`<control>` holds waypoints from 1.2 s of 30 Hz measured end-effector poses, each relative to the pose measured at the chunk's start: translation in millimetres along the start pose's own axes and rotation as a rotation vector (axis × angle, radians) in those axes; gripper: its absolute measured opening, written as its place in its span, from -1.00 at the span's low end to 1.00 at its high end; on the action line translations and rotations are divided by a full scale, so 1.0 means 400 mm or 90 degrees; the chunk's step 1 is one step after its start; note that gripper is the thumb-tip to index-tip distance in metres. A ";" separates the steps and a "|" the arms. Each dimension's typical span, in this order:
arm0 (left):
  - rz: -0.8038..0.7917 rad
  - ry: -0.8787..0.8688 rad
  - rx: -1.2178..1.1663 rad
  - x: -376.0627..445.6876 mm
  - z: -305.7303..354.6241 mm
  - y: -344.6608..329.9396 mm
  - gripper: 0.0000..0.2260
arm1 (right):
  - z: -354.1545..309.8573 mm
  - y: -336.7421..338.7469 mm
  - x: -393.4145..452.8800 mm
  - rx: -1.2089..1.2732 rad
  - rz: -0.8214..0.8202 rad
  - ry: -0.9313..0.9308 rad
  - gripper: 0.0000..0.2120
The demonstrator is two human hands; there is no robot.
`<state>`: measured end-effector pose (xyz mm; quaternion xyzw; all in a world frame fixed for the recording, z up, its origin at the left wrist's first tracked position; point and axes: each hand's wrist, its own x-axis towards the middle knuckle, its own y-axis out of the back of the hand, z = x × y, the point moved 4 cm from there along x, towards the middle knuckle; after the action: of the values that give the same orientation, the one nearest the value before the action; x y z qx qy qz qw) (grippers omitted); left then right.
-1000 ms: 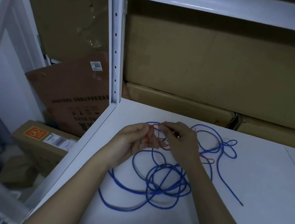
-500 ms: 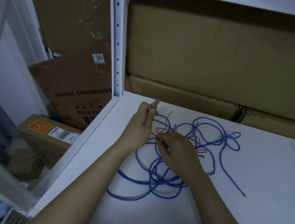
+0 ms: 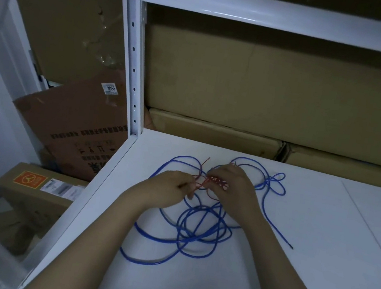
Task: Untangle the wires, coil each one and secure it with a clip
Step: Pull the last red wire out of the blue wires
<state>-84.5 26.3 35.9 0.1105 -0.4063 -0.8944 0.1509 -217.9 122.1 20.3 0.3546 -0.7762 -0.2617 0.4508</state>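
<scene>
Head view, dim light. Both my hands are over the far part of the white shelf (image 3: 318, 236), close together, fingers curled.

My left hand (image 3: 168, 188) pinches a thin red wire (image 3: 199, 185) between thumb and fingertips. My right hand (image 3: 230, 186) has its fingers curled round the same red wire just right of the left hand; red strands show between the two hands and against the right fingers. One loose red end (image 3: 205, 162) sticks up and away just beyond the hands.

The blue wire (image 3: 197, 231) lies loose on the shelf in tangled loops. Most loops sit near me, under and between my wrists, overlapping. More arcs run far of the hands, and a small knot-like loop (image 3: 277, 183) lies to the right. One free blue end (image 3: 291, 247) trails out to the right, apart from the tangle. Red and blue cross under my hands; I cannot tell how they interlock there.

Behind the shelf, cardboard boxes (image 3: 265, 93) stacked against the far side. A white perforated upright (image 3: 132, 62) stands at the far left corner. Left of it, lower down, a brown carton (image 3: 76, 128) leaning, and a box with an orange label (image 3: 30, 179).
</scene>
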 end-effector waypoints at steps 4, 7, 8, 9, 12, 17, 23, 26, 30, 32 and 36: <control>0.049 -0.025 -0.239 0.000 0.000 0.020 -0.69 | 0.007 0.027 0.000 0.149 0.072 -0.136 -0.87; 0.234 -0.016 -0.405 0.007 -0.021 0.042 -0.66 | 0.019 0.043 -0.005 0.305 0.096 -0.235 -0.89; 0.283 0.002 -0.429 0.009 -0.028 0.042 -0.65 | 0.020 0.043 -0.004 0.333 0.095 -0.249 -0.89; 0.323 0.023 -0.450 0.011 -0.035 0.040 -0.64 | 0.022 0.044 -0.003 0.332 0.098 -0.256 -0.89; 0.394 0.062 -0.500 0.019 -0.051 0.047 -0.61 | 0.039 0.053 0.009 0.197 0.132 -0.235 -0.91; 0.444 0.037 -0.475 0.018 -0.031 0.070 -0.61 | 0.024 0.064 0.031 -0.007 0.210 -0.145 -0.85; 0.452 -0.008 -0.426 0.018 -0.016 0.112 -0.64 | -0.058 0.096 0.037 0.065 0.302 -0.126 -0.82; 0.437 -0.042 -0.413 0.019 -0.001 0.118 -0.64 | -0.080 0.047 0.047 0.145 0.075 -0.187 -0.62; 0.398 -0.044 -0.427 0.012 0.020 0.112 -0.68 | -0.099 -0.020 0.073 0.192 -0.033 -0.199 -0.77; 0.385 -0.048 -0.440 0.008 0.025 0.112 -0.69 | -0.112 -0.038 0.090 0.247 -0.044 -0.203 -0.79; 0.428 -0.055 -0.483 -0.007 0.009 0.136 -0.68 | -0.123 -0.034 0.116 0.274 -0.032 -0.187 -0.87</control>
<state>-73.4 -4.1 79.8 -0.1261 -0.0718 -0.8848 0.4429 -185.9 73.1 56.9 0.4195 -0.8622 -0.1501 0.2411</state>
